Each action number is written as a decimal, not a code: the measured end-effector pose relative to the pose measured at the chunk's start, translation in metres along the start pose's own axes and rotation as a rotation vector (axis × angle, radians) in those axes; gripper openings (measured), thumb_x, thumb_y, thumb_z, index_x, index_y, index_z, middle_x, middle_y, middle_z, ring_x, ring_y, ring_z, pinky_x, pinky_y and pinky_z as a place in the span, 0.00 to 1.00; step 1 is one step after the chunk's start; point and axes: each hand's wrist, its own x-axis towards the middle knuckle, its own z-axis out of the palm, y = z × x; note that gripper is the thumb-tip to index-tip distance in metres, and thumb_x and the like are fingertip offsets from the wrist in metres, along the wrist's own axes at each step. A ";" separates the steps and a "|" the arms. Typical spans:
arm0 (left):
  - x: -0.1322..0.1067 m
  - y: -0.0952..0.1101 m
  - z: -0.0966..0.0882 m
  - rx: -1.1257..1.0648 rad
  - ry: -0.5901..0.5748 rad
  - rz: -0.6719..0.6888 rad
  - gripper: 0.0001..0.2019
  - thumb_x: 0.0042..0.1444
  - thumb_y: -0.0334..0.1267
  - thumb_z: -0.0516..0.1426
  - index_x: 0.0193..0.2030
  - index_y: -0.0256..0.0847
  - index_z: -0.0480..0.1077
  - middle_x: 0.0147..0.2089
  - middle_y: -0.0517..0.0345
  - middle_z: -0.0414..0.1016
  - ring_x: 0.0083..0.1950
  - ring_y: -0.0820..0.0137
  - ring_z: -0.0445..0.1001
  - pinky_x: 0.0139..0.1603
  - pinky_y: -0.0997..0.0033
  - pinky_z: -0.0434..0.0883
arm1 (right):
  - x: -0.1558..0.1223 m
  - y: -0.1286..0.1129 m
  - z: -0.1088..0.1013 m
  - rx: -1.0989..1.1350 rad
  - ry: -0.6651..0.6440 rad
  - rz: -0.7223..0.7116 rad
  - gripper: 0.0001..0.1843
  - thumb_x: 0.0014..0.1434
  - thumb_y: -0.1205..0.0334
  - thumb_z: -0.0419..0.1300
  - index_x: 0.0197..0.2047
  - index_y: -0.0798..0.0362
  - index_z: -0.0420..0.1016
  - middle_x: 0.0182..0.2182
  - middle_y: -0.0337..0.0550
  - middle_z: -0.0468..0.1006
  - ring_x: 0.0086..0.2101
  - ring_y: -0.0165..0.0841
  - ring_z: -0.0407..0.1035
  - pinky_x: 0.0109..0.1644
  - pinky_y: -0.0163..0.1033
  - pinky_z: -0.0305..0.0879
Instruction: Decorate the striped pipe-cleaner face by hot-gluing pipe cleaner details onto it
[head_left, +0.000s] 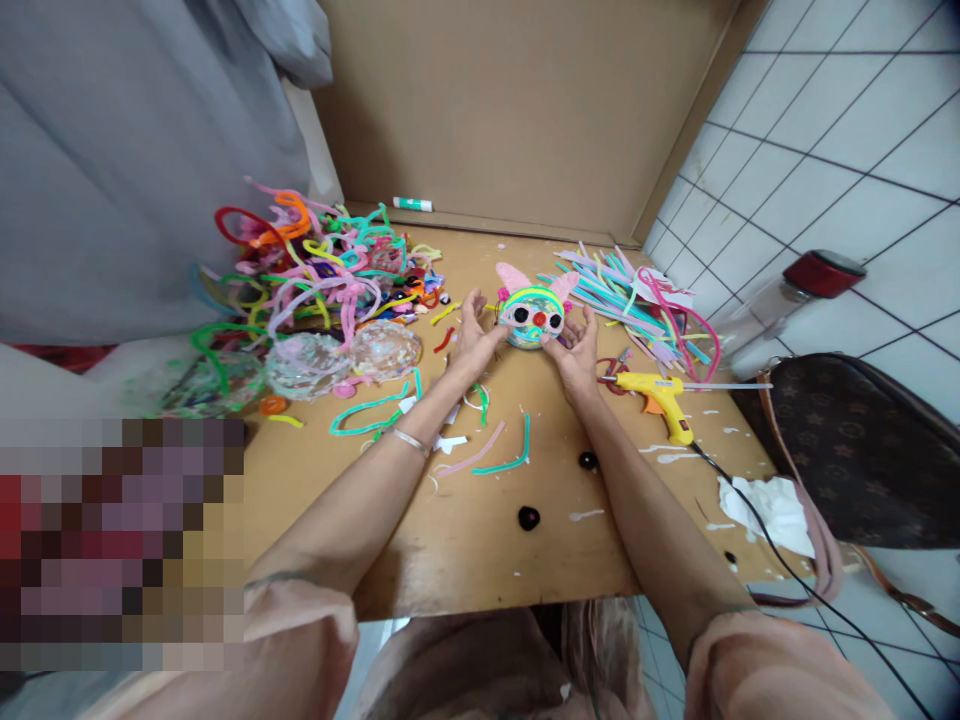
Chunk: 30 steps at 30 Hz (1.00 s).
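Note:
Between my two hands is a small craft animal head point(535, 312) with pink ears, black eyes, a red nose and teal and yellow bands. My left hand point(478, 335) grips its left side, the thumb against the lower edge. On the other side my right hand point(576, 350) has its thumb at the bottom front and fingers curled behind the edge. Below the hands lie a bent teal pipe cleaner point(526, 440) and a pink strip point(480, 452). A yellow hot glue gun point(664, 400) rests to the right of my right wrist.
A tangled heap of coloured pipe cleaners point(337, 270) covers the back left, clear balls point(386, 348) before it. Straight pipe cleaners point(607, 290) lie back right. A bottle point(787, 300) and brown bag point(855, 450) flank the right edge. The glue gun's cord point(780, 545) trails off the table.

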 end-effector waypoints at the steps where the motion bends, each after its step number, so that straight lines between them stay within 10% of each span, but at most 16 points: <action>1: 0.000 0.000 0.000 0.000 -0.020 -0.011 0.50 0.45 0.34 0.67 0.74 0.48 0.51 0.77 0.40 0.58 0.80 0.50 0.53 0.79 0.47 0.53 | 0.000 0.000 0.000 -0.002 -0.002 -0.006 0.68 0.37 0.40 0.77 0.74 0.47 0.48 0.65 0.60 0.68 0.64 0.51 0.68 0.71 0.66 0.59; 12: -0.005 0.005 0.012 -0.089 -0.175 -0.069 0.72 0.37 0.45 0.76 0.80 0.51 0.32 0.82 0.36 0.45 0.82 0.48 0.49 0.74 0.47 0.64 | 0.001 -0.006 -0.001 -0.016 -0.049 0.003 0.67 0.38 0.44 0.77 0.73 0.51 0.47 0.59 0.57 0.76 0.61 0.49 0.71 0.73 0.64 0.57; 30: -0.002 0.003 0.011 -0.127 -0.200 -0.056 0.69 0.38 0.39 0.76 0.80 0.46 0.36 0.77 0.36 0.59 0.77 0.49 0.60 0.77 0.44 0.58 | 0.003 -0.003 0.001 0.063 -0.071 0.063 0.75 0.34 0.39 0.78 0.75 0.51 0.41 0.61 0.61 0.73 0.60 0.51 0.72 0.68 0.66 0.64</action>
